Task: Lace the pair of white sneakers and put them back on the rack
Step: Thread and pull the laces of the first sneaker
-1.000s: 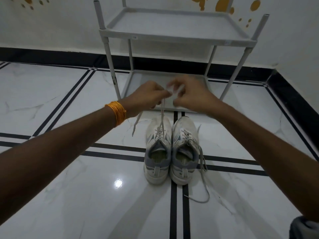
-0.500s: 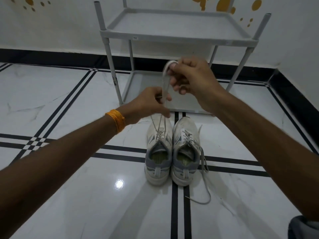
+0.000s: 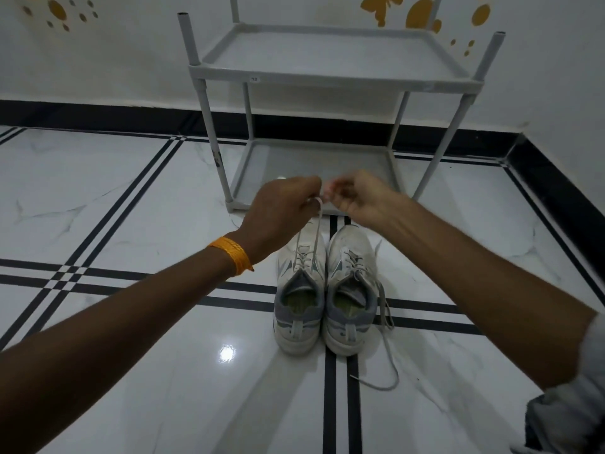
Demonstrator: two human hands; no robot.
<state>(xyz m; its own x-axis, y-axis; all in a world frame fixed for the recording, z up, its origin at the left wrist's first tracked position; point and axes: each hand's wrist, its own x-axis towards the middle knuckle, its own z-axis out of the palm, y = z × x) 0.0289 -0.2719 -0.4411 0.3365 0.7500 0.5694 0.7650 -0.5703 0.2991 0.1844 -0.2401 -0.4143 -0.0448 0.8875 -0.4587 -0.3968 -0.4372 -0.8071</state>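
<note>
Two white sneakers stand side by side on the floor, toes toward the rack. The left sneaker has its lace pulled up taut from the eyelets. My left hand and my right hand meet above the toes, both pinching that lace near its top. The right sneaker has a loose lace trailing over the floor on its right. The grey two-shelf rack stands just beyond, both shelves bare.
White marble floor with black stripe lines. A white wall with a black skirting runs behind the rack and along the right side. A grey sleeve or cloth shows at the bottom right corner.
My right hand has come down from in front of the upper shelf to beside my left hand. Both hands now hold the left sneaker's lace low, close together over the toes.
</note>
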